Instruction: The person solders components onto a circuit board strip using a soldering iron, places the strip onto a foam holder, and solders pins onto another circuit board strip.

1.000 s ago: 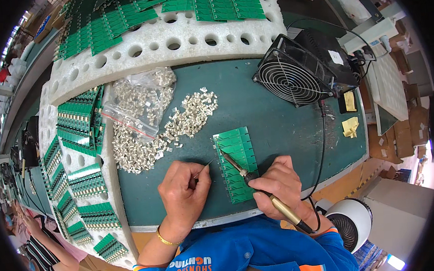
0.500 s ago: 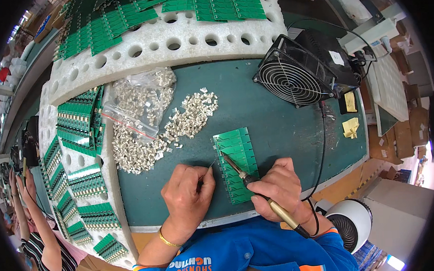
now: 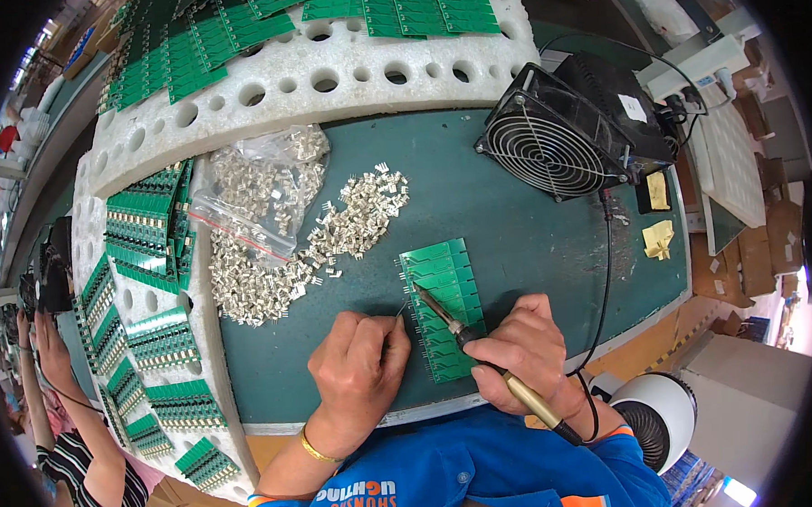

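Observation:
A green circuit board panel (image 3: 445,279) lies on the dark green bench mat, with a row of pins along its left edge. My right hand (image 3: 522,353) is closed around a soldering iron (image 3: 517,389), whose tip rests at the upper left part of the panel. Beside the panel's left edge, my left hand (image 3: 358,360) pinches a thin strand of solder wire (image 3: 403,309) that points toward the iron's tip. White pin connectors (image 3: 361,210) lie heaped beyond my left hand, next to a clear plastic bag (image 3: 263,192) holding more of them.
A black fan (image 3: 551,147) stands at the back right, near yellow sponges (image 3: 658,240). White foam boards (image 3: 327,94) carry many green circuit boards at the back and left. The iron's cord (image 3: 604,290) runs along the right. Another person's arms (image 3: 63,377) show at far left.
My left hand has moved slightly right and brought the solder wire closer to the iron's tip. My right hand and the iron have barely moved.

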The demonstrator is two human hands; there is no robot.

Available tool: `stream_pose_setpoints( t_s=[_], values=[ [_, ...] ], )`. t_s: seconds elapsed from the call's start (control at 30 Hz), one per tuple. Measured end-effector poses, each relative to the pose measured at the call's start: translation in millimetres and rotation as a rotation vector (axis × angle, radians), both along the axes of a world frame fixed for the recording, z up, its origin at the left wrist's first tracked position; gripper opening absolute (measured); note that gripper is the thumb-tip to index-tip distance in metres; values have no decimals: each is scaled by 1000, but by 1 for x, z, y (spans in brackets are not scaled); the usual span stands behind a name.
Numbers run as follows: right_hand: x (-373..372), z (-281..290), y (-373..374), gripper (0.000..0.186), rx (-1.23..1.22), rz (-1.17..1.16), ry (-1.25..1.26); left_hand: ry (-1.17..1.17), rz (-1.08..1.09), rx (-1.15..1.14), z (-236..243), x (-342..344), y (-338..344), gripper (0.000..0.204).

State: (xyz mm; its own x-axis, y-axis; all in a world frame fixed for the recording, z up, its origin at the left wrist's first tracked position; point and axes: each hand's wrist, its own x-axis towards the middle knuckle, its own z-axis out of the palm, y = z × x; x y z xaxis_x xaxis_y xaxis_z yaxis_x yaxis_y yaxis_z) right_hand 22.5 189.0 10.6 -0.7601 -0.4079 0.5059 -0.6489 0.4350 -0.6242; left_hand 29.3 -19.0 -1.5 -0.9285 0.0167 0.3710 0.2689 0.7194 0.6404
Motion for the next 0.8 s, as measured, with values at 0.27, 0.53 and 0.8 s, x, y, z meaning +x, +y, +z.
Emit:
stream_pose_setpoints(
  t_s=[0.27,0.53,0.8],
  values=[
    [0,0,1,17,9,2,10,36,5,11,0,-3,3,18],
    [0,1,-1,27,-14,-15,-3,29,7,16,-2,-3,3,17],
    [2,2,0,28,-11,-13,-21,-6,3,46,-1,-2,2,16]
  ],
)
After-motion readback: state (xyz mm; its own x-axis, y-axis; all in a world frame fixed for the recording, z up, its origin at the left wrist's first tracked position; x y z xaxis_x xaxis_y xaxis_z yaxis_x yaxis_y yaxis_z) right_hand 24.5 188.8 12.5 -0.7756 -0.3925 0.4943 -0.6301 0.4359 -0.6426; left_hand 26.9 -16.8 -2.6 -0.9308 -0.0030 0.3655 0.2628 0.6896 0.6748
